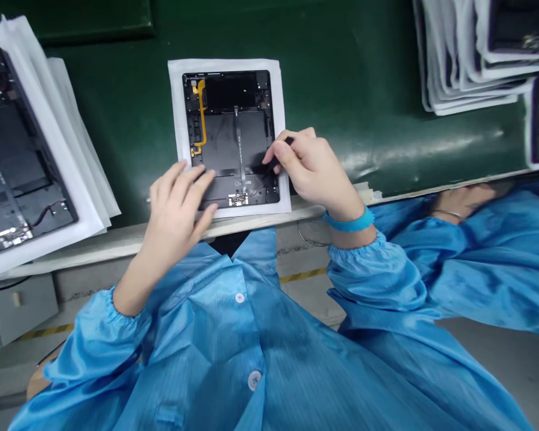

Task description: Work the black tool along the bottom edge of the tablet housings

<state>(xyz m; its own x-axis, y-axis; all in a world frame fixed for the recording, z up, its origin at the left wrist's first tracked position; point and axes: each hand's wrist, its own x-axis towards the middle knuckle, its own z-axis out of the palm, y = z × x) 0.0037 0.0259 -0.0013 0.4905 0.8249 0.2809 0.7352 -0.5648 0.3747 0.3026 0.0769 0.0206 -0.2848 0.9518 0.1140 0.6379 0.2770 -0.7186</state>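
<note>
An opened tablet housing (220, 137) lies on a white foam sheet (176, 108) in front of me. It shows dark inner panels, an orange flex cable (202, 117) along its left side, a grey ribbon cable (239, 143) down the middle and a small circuit board (238, 200) at its near edge. My left hand (173, 206) rests with fingers spread on the near left corner of the housing. My right hand (312, 167) pinches a slim black tool (289, 141), probably tweezers, whose dark tip reaches over the near right part of the housing.
At the left, another opened tablet housing (22, 155) lies on stacked foam sheets (83, 161). More housings sit on layered foam sheets (449, 66) at the far right. The green bench (350, 90) ends at a pale edge strip (413, 194). Another person's hand (462, 200) is at the right.
</note>
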